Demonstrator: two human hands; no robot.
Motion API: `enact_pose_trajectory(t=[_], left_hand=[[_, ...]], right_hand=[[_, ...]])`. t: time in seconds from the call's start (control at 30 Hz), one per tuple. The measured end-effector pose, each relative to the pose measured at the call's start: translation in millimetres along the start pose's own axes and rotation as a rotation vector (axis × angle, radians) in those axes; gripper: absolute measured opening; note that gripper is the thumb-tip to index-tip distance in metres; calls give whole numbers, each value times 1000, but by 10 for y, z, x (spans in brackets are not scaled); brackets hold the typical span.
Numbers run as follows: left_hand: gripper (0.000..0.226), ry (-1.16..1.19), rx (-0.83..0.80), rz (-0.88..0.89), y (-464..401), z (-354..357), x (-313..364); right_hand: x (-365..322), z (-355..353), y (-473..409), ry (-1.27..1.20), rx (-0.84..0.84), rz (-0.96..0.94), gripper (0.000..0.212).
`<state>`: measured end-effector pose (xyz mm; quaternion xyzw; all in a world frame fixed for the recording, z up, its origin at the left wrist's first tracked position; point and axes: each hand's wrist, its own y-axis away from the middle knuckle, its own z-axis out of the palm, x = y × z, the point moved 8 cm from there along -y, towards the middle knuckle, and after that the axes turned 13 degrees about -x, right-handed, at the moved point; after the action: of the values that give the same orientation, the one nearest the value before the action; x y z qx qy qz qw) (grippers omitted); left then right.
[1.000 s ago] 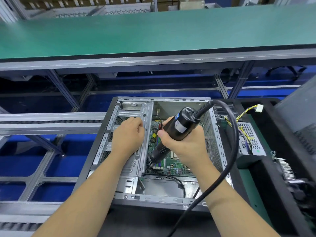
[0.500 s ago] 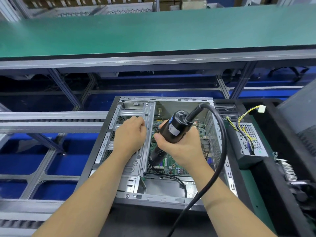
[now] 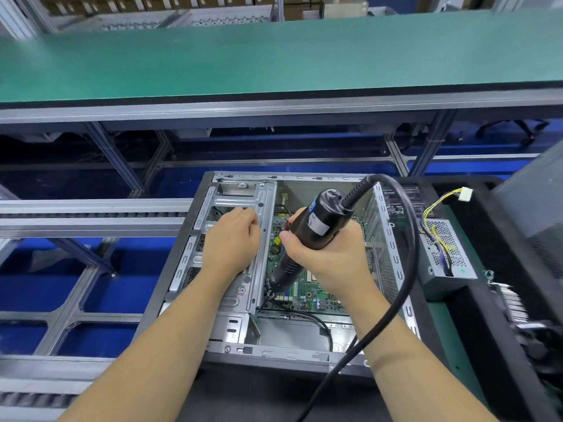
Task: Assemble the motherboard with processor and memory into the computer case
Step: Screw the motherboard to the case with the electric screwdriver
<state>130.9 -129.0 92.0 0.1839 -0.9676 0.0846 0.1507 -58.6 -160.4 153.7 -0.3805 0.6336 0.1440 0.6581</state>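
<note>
Your right hand [image 3: 327,254] grips the electric screwdriver [image 3: 307,236], tip on the motherboard [image 3: 307,295] near-left edge; your left hand [image 3: 231,242], fingers curled, rests on the drive cage [image 3: 243,193] of the computer case [image 3: 274,351].

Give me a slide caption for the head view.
Right hand drives electric screwdriver into motherboard; left hand steadies case.

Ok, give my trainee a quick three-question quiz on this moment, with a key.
1. True or false: the right hand grips the electric screwdriver.
2. Where does the left hand rest? A) on the metal drive cage B) on the power supply C) on the green conveyor belt
3. Fill in: the screwdriver's tip points down at the ____ inside the computer case.

Key: 1 true; 2 A; 3 motherboard.
</note>
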Motion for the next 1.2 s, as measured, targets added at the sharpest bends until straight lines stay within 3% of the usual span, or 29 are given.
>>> enact_pose_trajectory(t=[0.27, 0.43, 0.53, 0.67, 0.77, 0.93, 1.07, 1.2], left_hand=[[13, -9, -23, 37, 23, -6, 56], [15, 202, -75, 220, 23, 27, 592], [20, 253, -191, 338, 37, 195, 966], [26, 326, -278, 176, -3, 379, 889], [28, 312, -338, 191, -34, 390, 926], [27, 118, -323, 333, 28, 298, 938], [14, 148, -189, 289, 65, 223, 826], [12, 153, -106, 228, 67, 165, 771]], right_hand=[[-219, -196, -2, 65, 63, -45, 20], [-430, -589, -30, 129, 211, -67, 29], [-555, -864, -27, 161, 280, -85, 18], [-683, -1166, 25, 144, 373, -92, 13], [-690, -1235, 63, 128, 406, -78, 19], [-513, -933, 61, 94, 302, -18, 28], [-214, -554, 69, 96, 190, 62, 17], [25, -344, 89, 117, 128, 129, 21]])
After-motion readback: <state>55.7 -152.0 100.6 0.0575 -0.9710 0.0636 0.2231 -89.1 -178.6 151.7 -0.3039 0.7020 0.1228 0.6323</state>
